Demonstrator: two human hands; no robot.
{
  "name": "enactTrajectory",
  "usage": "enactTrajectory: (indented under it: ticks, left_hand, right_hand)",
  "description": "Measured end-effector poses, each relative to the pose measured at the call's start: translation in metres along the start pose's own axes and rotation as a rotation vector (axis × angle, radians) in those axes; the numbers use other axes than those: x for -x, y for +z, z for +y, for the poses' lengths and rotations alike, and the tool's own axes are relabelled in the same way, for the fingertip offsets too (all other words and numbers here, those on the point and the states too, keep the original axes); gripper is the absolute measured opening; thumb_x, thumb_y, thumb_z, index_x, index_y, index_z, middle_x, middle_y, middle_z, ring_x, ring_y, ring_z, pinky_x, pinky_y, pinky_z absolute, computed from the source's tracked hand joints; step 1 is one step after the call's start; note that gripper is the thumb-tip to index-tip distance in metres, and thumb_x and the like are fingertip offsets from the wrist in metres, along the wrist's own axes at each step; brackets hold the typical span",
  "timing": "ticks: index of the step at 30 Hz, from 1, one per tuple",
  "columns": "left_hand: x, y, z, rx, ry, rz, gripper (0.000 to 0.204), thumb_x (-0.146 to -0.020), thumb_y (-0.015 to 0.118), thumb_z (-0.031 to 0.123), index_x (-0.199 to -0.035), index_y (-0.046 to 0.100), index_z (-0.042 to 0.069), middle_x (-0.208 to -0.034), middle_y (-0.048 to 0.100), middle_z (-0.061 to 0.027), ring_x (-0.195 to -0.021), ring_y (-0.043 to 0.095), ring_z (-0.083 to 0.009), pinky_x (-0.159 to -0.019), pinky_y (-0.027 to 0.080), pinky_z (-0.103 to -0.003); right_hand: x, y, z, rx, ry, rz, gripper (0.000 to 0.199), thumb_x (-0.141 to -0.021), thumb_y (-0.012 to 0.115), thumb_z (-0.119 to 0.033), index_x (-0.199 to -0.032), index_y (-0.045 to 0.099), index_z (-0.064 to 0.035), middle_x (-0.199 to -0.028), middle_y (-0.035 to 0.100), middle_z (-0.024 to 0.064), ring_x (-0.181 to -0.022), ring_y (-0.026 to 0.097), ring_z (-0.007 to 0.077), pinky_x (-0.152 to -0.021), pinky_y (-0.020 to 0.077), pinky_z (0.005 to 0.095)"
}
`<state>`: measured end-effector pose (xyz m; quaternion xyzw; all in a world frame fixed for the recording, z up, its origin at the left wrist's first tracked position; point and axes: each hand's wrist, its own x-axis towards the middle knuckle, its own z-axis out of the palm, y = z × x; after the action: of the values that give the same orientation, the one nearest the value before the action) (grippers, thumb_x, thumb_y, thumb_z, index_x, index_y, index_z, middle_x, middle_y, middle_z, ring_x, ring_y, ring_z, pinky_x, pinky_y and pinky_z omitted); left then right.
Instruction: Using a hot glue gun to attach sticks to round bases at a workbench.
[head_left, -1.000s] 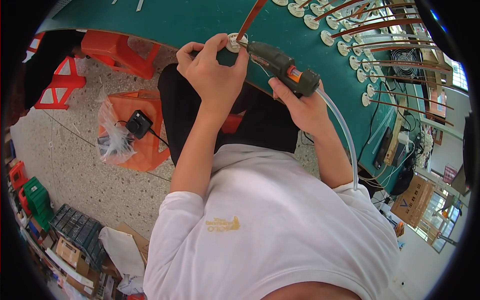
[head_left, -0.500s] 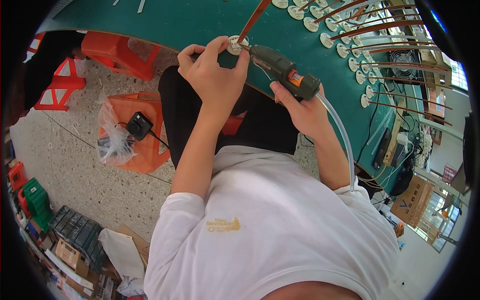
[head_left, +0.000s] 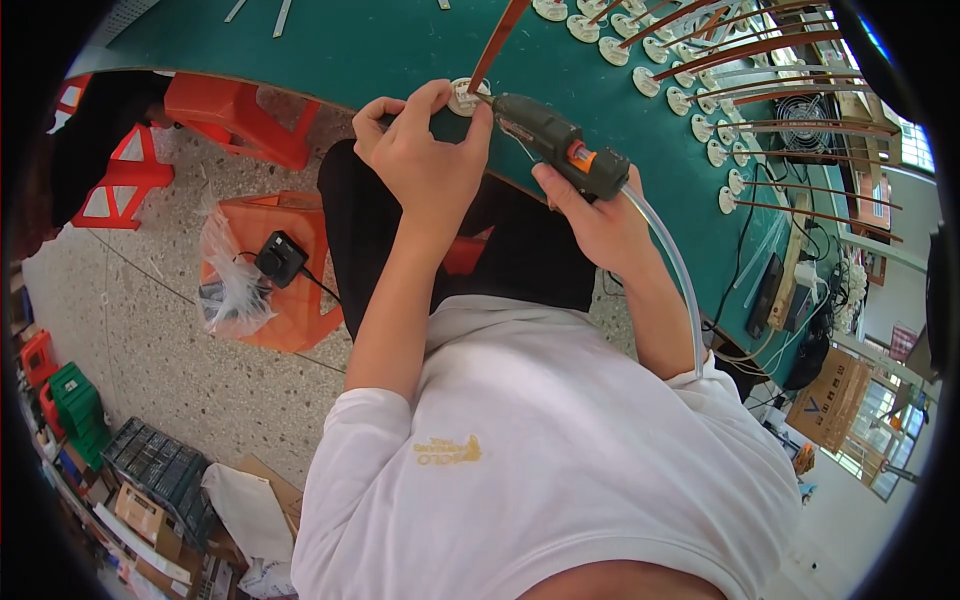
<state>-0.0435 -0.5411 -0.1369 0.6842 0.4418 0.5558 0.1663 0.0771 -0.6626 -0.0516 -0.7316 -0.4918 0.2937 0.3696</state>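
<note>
One glue gun (head_left: 560,145), two hands

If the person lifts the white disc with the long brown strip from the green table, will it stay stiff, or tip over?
The brown strip probably flexes somewhat: it is long and thin, and similar strips nearby arch over the green table. The white disc under the left hand looks small beside its strip, so it may tip when released. The glue gun in the right hand suggests a fresh, weak joint.

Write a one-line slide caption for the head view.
Left hand steadies a white disc on the green table while the right hand aims a glue gun at it.
</note>
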Motion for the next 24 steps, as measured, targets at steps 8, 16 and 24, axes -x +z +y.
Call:
enactTrajectory:
  ticks: [8,16,24]
  left_hand:
    - [-0.003,-0.003,0.001,-0.040,-0.005,0.002,0.030,-0.065,0.085,0.020,-0.092,0.072,0.015,-0.079,0.071,0.0058,-0.095,0.050,-0.0205,-0.086,0.034,-0.040]
    - [-0.005,-0.003,0.003,-0.019,-0.032,-0.017,0.029,-0.066,0.085,0.019,-0.092,0.072,0.014,-0.078,0.070,0.0044,-0.095,0.050,-0.0205,-0.085,0.035,-0.039]
    - [-0.004,-0.005,0.006,-0.020,-0.024,-0.043,0.030,-0.067,0.085,0.017,-0.094,0.073,0.013,-0.080,0.069,0.0030,-0.094,0.050,-0.0217,-0.084,0.037,-0.038]
  right_hand:
    - [0.002,-0.002,-0.006,0.067,-0.016,-0.038,0.026,-0.093,0.070,-0.024,-0.087,0.069,0.0013,-0.060,0.059,0.0039,-0.056,0.053,0.0114,-0.052,0.0421,0.0301]
    - [0.000,0.001,-0.009,-0.024,0.029,0.033,0.027,-0.089,0.074,-0.020,-0.078,0.064,0.0028,-0.056,0.051,0.0055,-0.053,0.040,0.0110,-0.050,0.0371,0.0317]
    - [0.004,-0.002,-0.005,-0.070,-0.003,0.043,0.027,-0.089,0.074,-0.019,-0.079,0.063,0.0031,-0.057,0.051,0.0057,-0.054,0.040,0.0114,-0.050,0.0369,0.0321]
